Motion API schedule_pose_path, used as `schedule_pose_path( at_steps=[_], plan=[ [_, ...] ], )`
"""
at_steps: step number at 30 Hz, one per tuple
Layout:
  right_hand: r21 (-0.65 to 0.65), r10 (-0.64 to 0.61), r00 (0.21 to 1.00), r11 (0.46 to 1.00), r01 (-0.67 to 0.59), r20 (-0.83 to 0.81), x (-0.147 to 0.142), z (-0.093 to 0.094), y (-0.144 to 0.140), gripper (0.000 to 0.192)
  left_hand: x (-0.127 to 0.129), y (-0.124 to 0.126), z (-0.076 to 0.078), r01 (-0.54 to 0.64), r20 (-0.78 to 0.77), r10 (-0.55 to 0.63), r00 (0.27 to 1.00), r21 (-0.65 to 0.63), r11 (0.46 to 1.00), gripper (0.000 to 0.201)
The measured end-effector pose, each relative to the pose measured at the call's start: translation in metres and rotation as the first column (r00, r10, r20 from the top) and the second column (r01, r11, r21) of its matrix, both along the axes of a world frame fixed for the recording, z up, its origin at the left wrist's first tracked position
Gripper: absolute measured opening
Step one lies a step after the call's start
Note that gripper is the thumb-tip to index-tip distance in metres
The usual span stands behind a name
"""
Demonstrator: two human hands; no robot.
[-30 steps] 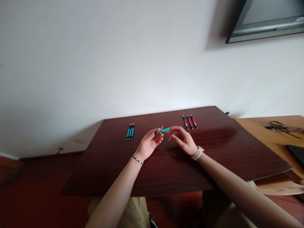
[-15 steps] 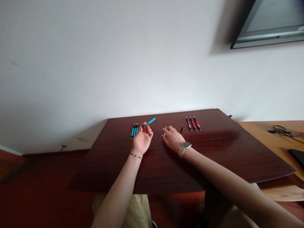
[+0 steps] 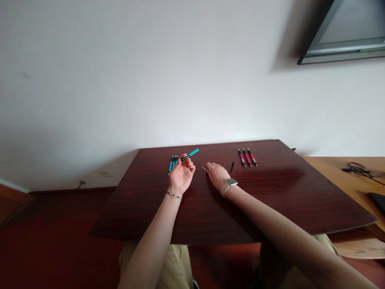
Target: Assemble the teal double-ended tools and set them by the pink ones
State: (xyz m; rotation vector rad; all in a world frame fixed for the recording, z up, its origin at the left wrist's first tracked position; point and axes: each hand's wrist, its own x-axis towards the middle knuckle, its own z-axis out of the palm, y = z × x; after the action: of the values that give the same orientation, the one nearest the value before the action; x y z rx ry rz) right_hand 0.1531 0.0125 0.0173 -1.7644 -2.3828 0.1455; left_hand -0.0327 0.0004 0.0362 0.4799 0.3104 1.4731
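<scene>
My left hand (image 3: pixel 181 176) is raised a little over the dark wooden table (image 3: pixel 270 200) and holds a teal pen barrel (image 3: pixel 190 154) by its black end. Just left of it lie three teal pens (image 3: pixel 173 162) side by side. My right hand (image 3: pixel 217 174) rests palm down on the table, fingers at a thin silver pen refill (image 3: pixel 205 169). A small black pen part (image 3: pixel 232 166) lies to its right. Three red pens (image 3: pixel 247 157) lie together at the far right of the table.
A lighter wooden desk (image 3: pixel 345 176) adjoins on the right, with a black cable (image 3: pixel 357 167) and a dark flat object (image 3: pixel 379 199). A wall-mounted screen (image 3: pixel 345 36) hangs at the upper right. The white wall stands right behind the table.
The pen came apart: my left hand carried the teal barrel left toward the teal pens, while my right hand lowered onto the table with the refill. A black part now lies beside it.
</scene>
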Motion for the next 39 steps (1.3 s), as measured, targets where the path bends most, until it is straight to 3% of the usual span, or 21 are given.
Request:
schedule_pose_path(
  at_steps=[4,7,12,15,17,19,21,22,25,28,32,39],
  plan=[
    [-0.128,-0.006,0.999,0.992,0.012,0.050,-0.003,0.014,0.003,0.033,0.000,-0.001,0.001,-0.001,-0.003,0.001,1.000,-0.004,1.000,0.012],
    [-0.220,0.071,0.990,0.975,-0.043,0.123,-0.006,0.021,0.003,0.035,0.000,0.000,-0.002,0.017,0.009,-0.017,1.000,0.013,1.000,0.013],
    [-0.252,0.161,0.978,0.960,-0.124,0.133,-0.006,0.026,-0.005,0.042,-0.001,0.002,-0.009,0.053,0.021,-0.054,0.998,0.043,0.998,0.016],
    [-0.244,0.189,0.981,0.954,-0.177,0.029,0.006,0.027,-0.007,0.017,-0.002,0.002,-0.010,0.043,0.002,-0.043,0.999,0.035,0.998,0.015],
    [-0.233,0.204,0.955,0.939,-0.253,-0.216,0.021,0.025,-0.006,0.006,-0.002,0.002,-0.010,0.041,-0.021,-0.040,0.999,0.018,0.999,0.015],
    [-0.220,0.184,0.812,0.908,-0.356,-0.554,0.036,0.021,-0.004,0.009,0.000,0.003,-0.011,0.051,-0.049,-0.052,0.997,-0.005,0.999,0.015],
    [-0.178,0.121,0.561,0.876,-0.449,-0.819,0.049,0.015,-0.003,0.023,0.002,0.003,-0.013,0.075,-0.078,-0.077,0.994,-0.025,0.997,0.017],
    [-0.133,0.086,0.437,0.885,-0.446,-0.895,0.054,0.012,-0.003,0.028,0.003,0.003,-0.014,0.092,-0.091,-0.094,0.991,-0.032,0.995,0.017],
    [-0.012,0.025,0.119,0.953,-0.301,-0.993,0.064,0.001,-0.004,0.034,0.008,0.003,-0.018,0.143,-0.121,-0.148,0.982,-0.049,0.988,0.020],
    [0.017,-0.002,-0.117,0.987,-0.161,-0.993,0.070,-0.008,-0.005,0.033,0.012,0.002,-0.023,0.178,-0.140,-0.183,0.973,-0.052,0.983,0.022],
    [-0.002,-0.010,-0.238,0.999,-0.033,-0.971,0.077,-0.011,-0.004,0.033,0.018,0.001,-0.028,0.221,-0.173,-0.226,0.959,-0.049,0.974,0.022],
    [-0.002,-0.014,-0.197,0.998,-0.061,-0.980,0.076,-0.010,-0.006,0.032,0.028,-0.003,-0.030,0.273,-0.196,-0.277,0.941,-0.050,0.961,0.023]
  ],
)
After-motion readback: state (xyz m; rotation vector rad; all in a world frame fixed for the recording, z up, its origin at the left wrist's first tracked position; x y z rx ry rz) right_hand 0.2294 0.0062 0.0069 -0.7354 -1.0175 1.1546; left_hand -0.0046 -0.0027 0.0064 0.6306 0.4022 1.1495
